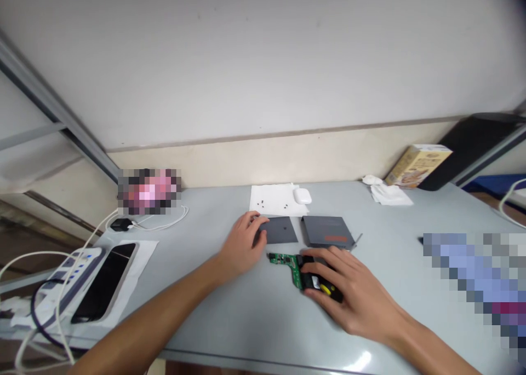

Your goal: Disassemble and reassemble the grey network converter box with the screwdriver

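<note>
My left hand (244, 242) is at the left end of a flat dark grey panel (283, 231), its thumb and curved fingers on the edges. My right hand (347, 287) grips a black block-shaped part (310, 282) with yellow and white labels; the palm hides some of it. A green circuit board (293, 263) sticks out from the left side of that part. Just behind my right hand lies a dark grey case shell (326, 230) with an orange-red label. A thin tool (357, 240) shows at the shell's right corner.
Several tiny dark screws (261, 204) and a white rounded case (302, 196) rest on white paper (273, 194). At the left are a phone (107, 282), a power strip (69, 279) and cables. Crumpled tissue (390, 194) and a yellow box (421, 166) are at the back right.
</note>
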Demonstrator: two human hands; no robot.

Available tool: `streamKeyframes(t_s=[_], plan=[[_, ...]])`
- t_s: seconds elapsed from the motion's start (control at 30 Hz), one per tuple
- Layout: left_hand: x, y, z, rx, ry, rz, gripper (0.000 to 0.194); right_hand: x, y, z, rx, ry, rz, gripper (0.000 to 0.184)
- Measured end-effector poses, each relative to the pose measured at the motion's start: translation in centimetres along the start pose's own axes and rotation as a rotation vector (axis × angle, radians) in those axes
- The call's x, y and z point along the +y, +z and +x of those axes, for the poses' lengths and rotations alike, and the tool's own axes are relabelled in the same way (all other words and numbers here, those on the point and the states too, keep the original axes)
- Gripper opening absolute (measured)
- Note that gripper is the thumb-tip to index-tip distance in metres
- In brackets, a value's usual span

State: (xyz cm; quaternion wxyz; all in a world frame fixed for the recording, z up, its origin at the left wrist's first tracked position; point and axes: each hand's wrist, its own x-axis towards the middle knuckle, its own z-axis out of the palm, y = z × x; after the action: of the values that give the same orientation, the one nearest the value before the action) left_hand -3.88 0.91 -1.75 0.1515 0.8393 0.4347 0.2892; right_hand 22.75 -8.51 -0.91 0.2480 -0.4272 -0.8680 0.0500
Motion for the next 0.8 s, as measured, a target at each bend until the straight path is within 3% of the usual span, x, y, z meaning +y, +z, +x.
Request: streamKeyframes(t_s=[0.8], plan=[[-0.33,0.07,0.04,0.012,0.027,0.021,0.030,-0.16,-0.14,0.14,0.012,0.015,-0.008,0.019]])
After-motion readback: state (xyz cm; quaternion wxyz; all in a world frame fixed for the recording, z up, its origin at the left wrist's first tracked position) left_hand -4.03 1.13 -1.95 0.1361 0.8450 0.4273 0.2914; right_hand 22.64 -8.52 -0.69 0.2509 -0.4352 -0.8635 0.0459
